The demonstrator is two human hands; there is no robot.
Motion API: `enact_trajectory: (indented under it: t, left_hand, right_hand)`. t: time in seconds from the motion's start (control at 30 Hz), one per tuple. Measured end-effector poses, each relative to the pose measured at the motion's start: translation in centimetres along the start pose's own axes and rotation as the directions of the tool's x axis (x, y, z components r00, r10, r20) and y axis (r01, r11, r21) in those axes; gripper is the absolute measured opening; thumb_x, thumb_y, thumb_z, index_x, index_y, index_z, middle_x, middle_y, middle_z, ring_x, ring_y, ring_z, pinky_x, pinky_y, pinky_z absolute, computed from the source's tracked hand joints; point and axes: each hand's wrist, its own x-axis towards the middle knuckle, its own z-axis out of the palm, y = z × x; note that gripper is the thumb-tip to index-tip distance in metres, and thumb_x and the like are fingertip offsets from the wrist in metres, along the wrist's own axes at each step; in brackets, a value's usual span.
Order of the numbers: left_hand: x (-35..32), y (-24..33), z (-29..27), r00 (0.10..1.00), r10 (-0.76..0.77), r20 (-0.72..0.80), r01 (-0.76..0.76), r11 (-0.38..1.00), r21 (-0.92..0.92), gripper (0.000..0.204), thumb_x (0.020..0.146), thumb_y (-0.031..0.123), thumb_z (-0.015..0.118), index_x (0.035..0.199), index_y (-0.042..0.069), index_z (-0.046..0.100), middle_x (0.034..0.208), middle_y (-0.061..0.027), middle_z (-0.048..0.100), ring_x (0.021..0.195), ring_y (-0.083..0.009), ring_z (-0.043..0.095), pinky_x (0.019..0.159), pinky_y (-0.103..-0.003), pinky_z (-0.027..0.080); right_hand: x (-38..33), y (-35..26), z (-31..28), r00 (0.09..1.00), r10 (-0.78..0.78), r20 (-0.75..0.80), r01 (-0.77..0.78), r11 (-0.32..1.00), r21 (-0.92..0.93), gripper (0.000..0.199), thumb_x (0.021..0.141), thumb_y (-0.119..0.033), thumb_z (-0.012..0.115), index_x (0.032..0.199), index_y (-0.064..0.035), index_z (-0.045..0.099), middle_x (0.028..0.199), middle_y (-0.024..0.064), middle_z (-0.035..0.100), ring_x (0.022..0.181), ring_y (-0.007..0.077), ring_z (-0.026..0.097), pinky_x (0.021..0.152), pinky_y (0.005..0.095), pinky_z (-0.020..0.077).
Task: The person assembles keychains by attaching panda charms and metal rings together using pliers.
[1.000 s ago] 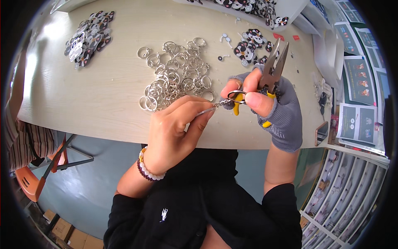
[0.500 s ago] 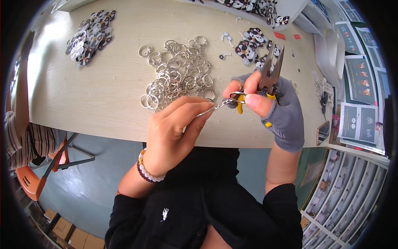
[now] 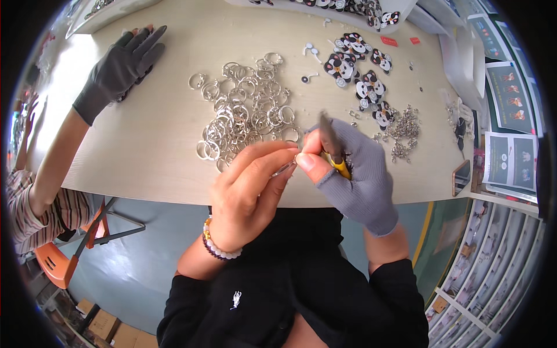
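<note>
My left hand (image 3: 246,188), bare with a beaded bracelet at the wrist, pinches a thin flat piece (image 3: 284,169) seen nearly edge-on. Against its fingertips comes my right hand (image 3: 357,171), in a grey fingerless glove. Yellow-handled pliers (image 3: 329,138) are gripped in the right hand, dark jaws pointing up and away. Thumb and forefinger of that hand also pinch at the meeting point, where fingers hide any small part. Just beyond my hands lies a heap of silver key rings with chains (image 3: 243,107).
Panda charms (image 3: 370,88) lie beyond my right hand, near a pile of small metal fittings (image 3: 405,132). A co-worker's dark-gloved hand (image 3: 125,66) rests at the table's far left. At the back stands a white bin (image 3: 400,26) of charms; a phone (image 3: 461,177) leans at the right edge.
My right hand moved left to meet my left, turning the pliers. The key ring and chain between my hands are now out of sight. A co-worker's gloved hand reached over the left charm pile.
</note>
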Motion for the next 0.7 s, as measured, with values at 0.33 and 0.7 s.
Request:
enact_trajectory:
  t: [0.33, 0.7]
  left_hand:
    - [0.5, -0.5, 0.1, 0.961, 0.27, -0.055, -0.261, 0.955, 0.138, 0.028, 0.068, -0.011, 0.063, 0.095, -0.004, 0.063, 0.09, -0.0158, 0.064, 0.069, -0.0234, 0.063, 0.057, -0.028, 0.051]
    - [0.5, -0.4, 0.4, 0.937, 0.349, -0.015, -0.342, 0.926, 0.158, 0.034, 0.061, -0.011, 0.063, 0.094, -0.004, 0.063, 0.092, -0.0167, 0.065, 0.067, -0.0226, 0.064, 0.054, -0.028, 0.051]
  right_hand:
    - [-4.3, 0.1, -0.8, 0.919, 0.385, 0.082, -0.329, 0.636, 0.698, 0.057, 0.075, -0.005, 0.06, 0.13, -0.0062, 0.043, 0.109, 0.0118, 0.051, 0.098, 0.0236, 0.053, 0.086, 0.04, 0.0454]
    - [-4.0, -0.2, -2.3, 0.986, -0.136, 0.097, 0.167, 0.764, -0.623, 0.055, 0.062, -0.005, 0.064, 0.116, -0.0031, 0.054, 0.096, 0.0133, 0.051, 0.079, 0.0294, 0.052, 0.069, 0.0375, 0.0467]
